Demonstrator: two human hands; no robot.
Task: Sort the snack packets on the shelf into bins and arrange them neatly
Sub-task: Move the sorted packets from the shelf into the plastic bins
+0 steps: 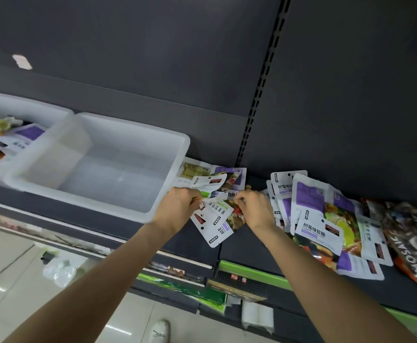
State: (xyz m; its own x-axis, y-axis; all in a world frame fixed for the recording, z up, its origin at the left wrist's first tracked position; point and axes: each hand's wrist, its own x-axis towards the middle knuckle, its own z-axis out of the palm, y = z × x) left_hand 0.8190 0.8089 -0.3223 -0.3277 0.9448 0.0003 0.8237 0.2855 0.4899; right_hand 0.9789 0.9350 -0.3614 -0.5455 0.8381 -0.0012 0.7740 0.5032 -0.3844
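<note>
Head view: I am gathering a small bunch of white snack packets (213, 214) on the dark shelf (252, 246), just right of the empty white bin (175, 147), my landmark. My left hand (177, 209) curls around the bunch's left edge; my right hand (255, 210) pinches its right edge, fingers bent. To do this well, I judge I should square the edges between both hands before lifting, keep like flavours together, and lower the stack flat into that bin so nothing fans out. Both forearms reach up and forward, wrists nearly level, the hands close together with only the packets between them. More loose purple-and-white packets (326, 219) lie farther right of the bin; a second bin (29, 112), partly filled, sits on its left.
</note>
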